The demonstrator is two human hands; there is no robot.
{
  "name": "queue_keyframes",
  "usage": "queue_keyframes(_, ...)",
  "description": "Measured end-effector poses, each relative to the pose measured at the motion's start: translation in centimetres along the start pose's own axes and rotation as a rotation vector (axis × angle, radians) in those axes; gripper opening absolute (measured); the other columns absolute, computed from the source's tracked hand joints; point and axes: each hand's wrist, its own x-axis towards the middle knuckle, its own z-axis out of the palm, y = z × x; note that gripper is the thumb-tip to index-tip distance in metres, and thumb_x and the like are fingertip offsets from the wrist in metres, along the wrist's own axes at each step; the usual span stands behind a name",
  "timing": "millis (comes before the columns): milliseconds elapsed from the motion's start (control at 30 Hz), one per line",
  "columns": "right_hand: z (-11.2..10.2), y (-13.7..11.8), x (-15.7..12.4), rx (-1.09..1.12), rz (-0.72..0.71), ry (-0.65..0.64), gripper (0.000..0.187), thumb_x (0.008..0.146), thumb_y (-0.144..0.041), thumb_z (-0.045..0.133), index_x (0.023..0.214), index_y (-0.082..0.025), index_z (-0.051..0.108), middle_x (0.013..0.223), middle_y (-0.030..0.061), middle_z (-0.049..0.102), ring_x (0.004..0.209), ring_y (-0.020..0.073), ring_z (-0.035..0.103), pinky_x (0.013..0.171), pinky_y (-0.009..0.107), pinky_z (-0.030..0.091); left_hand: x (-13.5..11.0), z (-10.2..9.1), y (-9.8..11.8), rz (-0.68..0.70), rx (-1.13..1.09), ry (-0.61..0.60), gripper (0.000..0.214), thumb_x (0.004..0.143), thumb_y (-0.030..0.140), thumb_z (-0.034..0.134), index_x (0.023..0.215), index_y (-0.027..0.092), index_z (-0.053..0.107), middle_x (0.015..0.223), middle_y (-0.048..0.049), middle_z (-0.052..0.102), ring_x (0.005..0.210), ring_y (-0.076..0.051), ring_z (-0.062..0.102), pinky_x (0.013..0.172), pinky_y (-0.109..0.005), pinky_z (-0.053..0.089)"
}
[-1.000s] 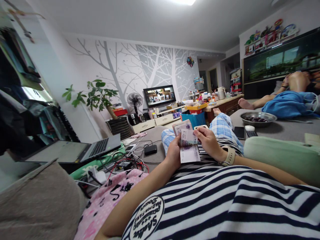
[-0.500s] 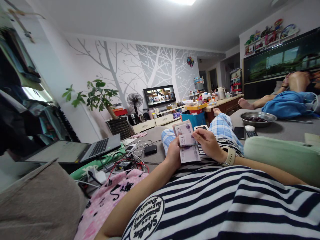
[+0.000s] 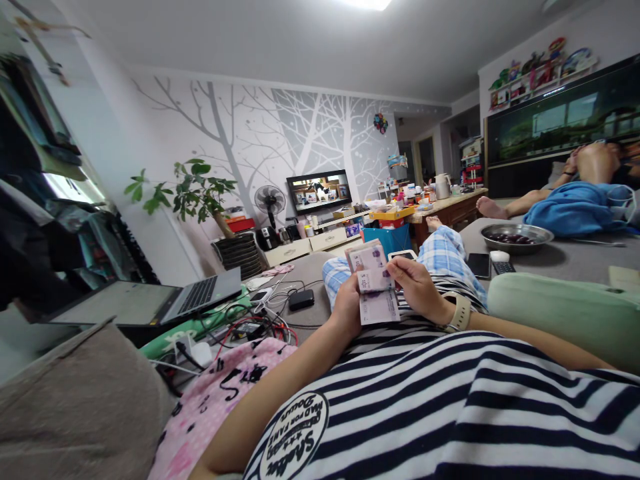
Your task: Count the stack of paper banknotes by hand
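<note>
A small stack of pale purple banknotes (image 3: 379, 307) is held over my lap, with its notes fanned and bent so that several edges show. My left hand (image 3: 347, 304) is closed around the left side of the stack; most of its fingers are hidden beneath the notes. At the right edge, my right hand (image 3: 417, 285) pinches a note between thumb and fingers. A pale watch (image 3: 459, 312) is on my right wrist. Just behind the notes, a white-edged device (image 3: 403, 255) lies partly covered by my right hand and the stack.
To the left are an open laptop (image 3: 200, 293), tangled cables and a black box (image 3: 301, 300). On the right lie a phone (image 3: 479, 265), a remote (image 3: 503, 267), a metal bowl (image 3: 517, 247) of dark round fruit and a green cushion (image 3: 560, 313). Another person's legs rest beyond.
My right fingers have shifted very slightly at the notes' right edge. Both hands and the stack otherwise stay in the same place.
</note>
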Motion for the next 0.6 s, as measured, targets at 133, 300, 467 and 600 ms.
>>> queue_keyframes(133, -0.01, 0.04, 0.02, 0.022, 0.005, -0.008, 0.040, 0.092, -0.050, 0.046, 0.065, -0.020, 0.046, 0.056, -0.0031, 0.042, 0.052, 0.0115, 0.039, 0.049, 0.025, 0.031, -0.20, 0.11, 0.11, -0.028, -0.014, -0.023, 0.025, 0.081, 0.031, 0.061, 0.095, 0.012, 0.066, 0.084, -0.0071, 0.074, 0.078, -0.025, 0.070, 0.076, -0.039, 0.057)
queue_keyframes(300, -0.03, 0.04, 0.08, 0.036, 0.010, -0.009, 0.039, 0.092, -0.050, 0.047, 0.066, -0.020, 0.048, 0.055, -0.0031, 0.043, 0.051, 0.0116, 0.040, 0.048, 0.025, 0.032, -0.59, 0.42, 0.34, -0.005, 0.006, 0.024, 0.026, 0.085, 0.032, 0.056, 0.096, 0.012, 0.067, 0.085, -0.0085, 0.074, 0.084, -0.026, 0.070, 0.083, -0.041, 0.056)
queue_keyframes(467, 0.00, -0.27, -0.01, 0.101, 0.017, -0.028, 0.038, 0.093, -0.048, 0.046, 0.070, -0.020, 0.053, 0.056, -0.0022, 0.050, 0.050, 0.0111, 0.041, 0.048, 0.025, 0.032, -0.73, 0.66, 0.49, -0.004, 0.008, 0.049, 0.030, 0.086, 0.033, 0.054, 0.101, 0.010, 0.068, 0.086, -0.0107, 0.074, 0.087, -0.027, 0.070, 0.086, -0.042, 0.054)
queue_keyframes(600, -0.13, -0.33, 0.08, 0.111, 0.014, -0.025, 0.038, 0.094, -0.047, 0.045, 0.072, -0.019, 0.057, 0.058, -0.0004, 0.056, 0.052, 0.0115, 0.046, 0.051, 0.026, 0.035, -0.55, 0.61, 0.40, 0.054, -0.014, 0.044, 0.028, 0.086, 0.029, 0.053, 0.101, 0.009, 0.068, 0.087, -0.0110, 0.074, 0.084, -0.026, 0.070, 0.084, -0.040, 0.055)
